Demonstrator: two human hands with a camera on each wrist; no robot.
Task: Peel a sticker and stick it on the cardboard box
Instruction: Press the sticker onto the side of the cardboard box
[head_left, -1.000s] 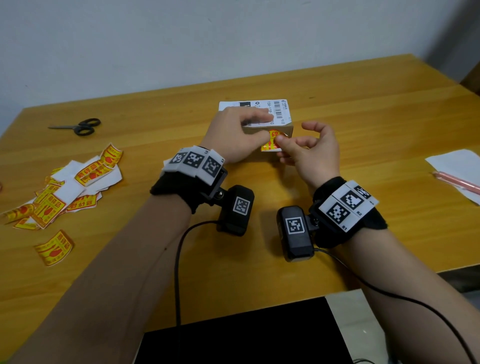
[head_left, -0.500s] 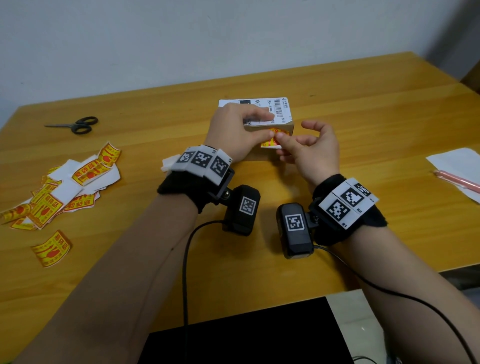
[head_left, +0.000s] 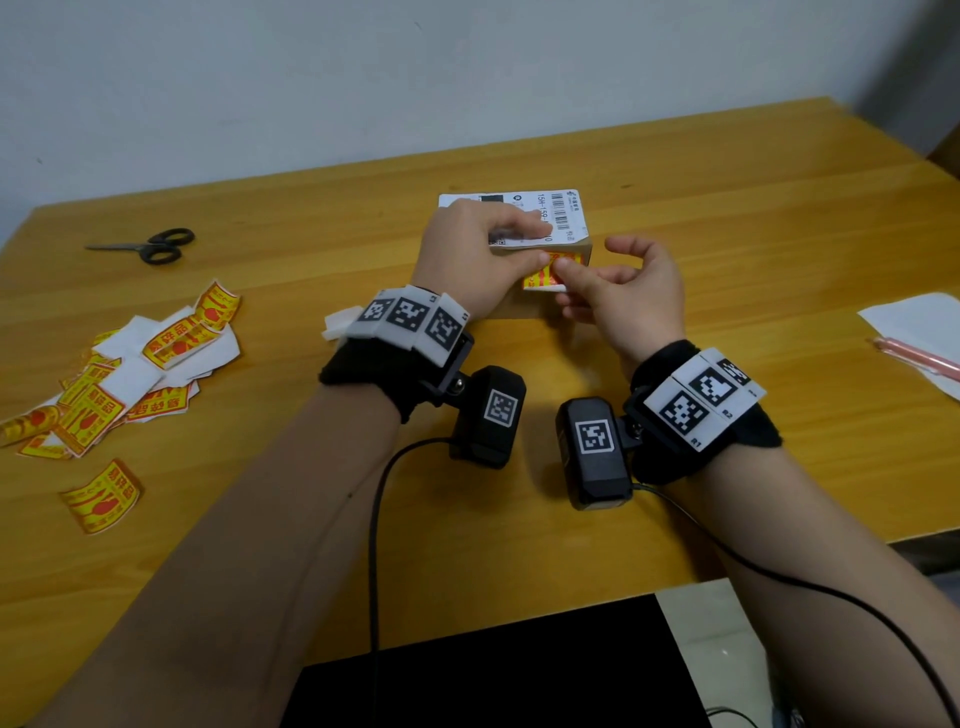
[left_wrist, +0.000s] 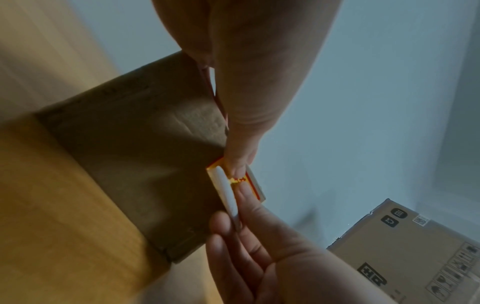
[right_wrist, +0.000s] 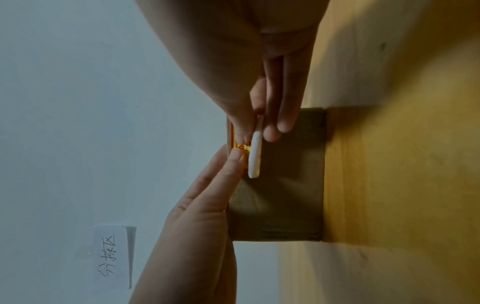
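A small cardboard box (head_left: 522, 307) with a white shipping label (head_left: 563, 213) on top stands mid-table. My left hand (head_left: 524, 244) lies over its top, fingers curled on the label and thumb pressing a yellow-red sticker (head_left: 545, 274) onto the front face. My right hand (head_left: 574, 285) pinches the sticker's white backing between thumb and fingers. In the left wrist view the backing (left_wrist: 224, 191) curls off the sticker (left_wrist: 240, 181) just under my left thumb. The right wrist view shows the backing (right_wrist: 255, 154) standing off the box (right_wrist: 285, 185).
Scissors (head_left: 150, 247) lie far left. A pile of stickers and backings (head_left: 130, 374) and one loose sticker (head_left: 104, 496) lie at the left edge. White paper (head_left: 919, 322) with a pink pen (head_left: 914, 356) is at the right. A backing scrap (head_left: 337, 322) lies beside my left wrist.
My right thumb has shifted a little left along the sticker, covering more of it. The left hand stays on the box, which has not moved.
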